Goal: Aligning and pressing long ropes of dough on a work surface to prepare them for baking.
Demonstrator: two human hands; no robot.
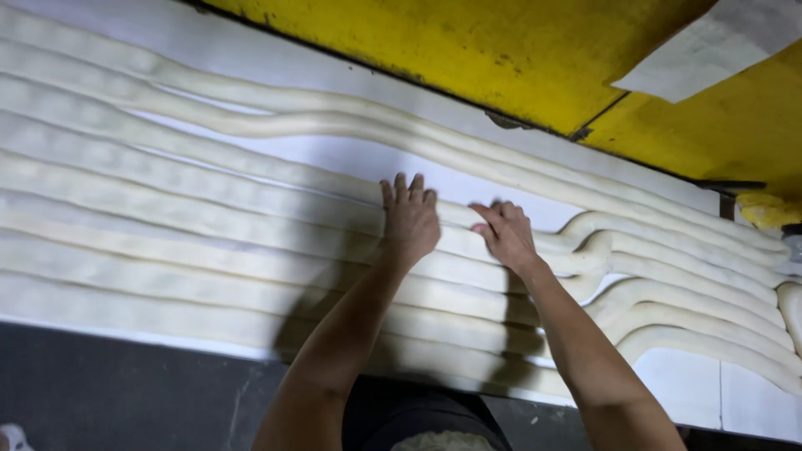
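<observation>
Reaching over the dark near edge of a work surface, a person extends both bare forearms across rows of long, pale dough ropes laid side by side on a white tabletop. Nearest the camera, at the bottom of the frame, the person's dark clothing shows between the two arms.

Beyond it, the ropes run roughly left to right in close parallel lines, several touching their neighbours, and at the right they bend and loop back on themselves. The left hand lies flat, palm down, on one of the middle ropes, fingers straight and held close together, pointing away from the body. The right hand rests just beside it on the same band of dough, palm down, fingers loosely together and angled toward the left hand; neither hand grips or pinches anything.

Farther off, two more ropes curve along the back of the tabletop. Behind them rises a scuffed yellow panel, with a sheet of white paper lying against it at the upper right.
</observation>
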